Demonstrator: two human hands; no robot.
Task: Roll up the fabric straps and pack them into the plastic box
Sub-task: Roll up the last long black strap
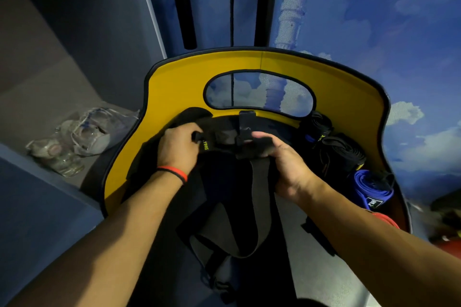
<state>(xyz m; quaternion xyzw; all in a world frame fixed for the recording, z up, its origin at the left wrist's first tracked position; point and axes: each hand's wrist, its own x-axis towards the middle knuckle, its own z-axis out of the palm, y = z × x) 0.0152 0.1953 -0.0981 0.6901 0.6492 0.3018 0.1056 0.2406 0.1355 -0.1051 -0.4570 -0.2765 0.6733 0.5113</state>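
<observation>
One black fabric strap is held up over the open box, and both hands are on it. The left hand has its grip closed around one end of the strap, fingers curled over a section printed with yellow-green letters. The right hand has its grip closed on a bunched part of the same strap. Its fingertips are blurred, so how they lie cannot be told. From the right hand a wide loop of the strap hangs down between the two forearms, towards the bottom of the view.

The box has a yellow inner wall, a black rim and one oval cut-out in its far side. Against its right wall lie three packed rolls. There are two black ones, the far black roll and the near black roll, and one blue roll nearest the person. The rolls are just beside each other.

One red and black band sits on the left wrist. Left of the box, on a grey ledge, lies a heap of clear plastic bags; their number cannot be told. Behind the box stands a wall painted with blue sky and clouds.
</observation>
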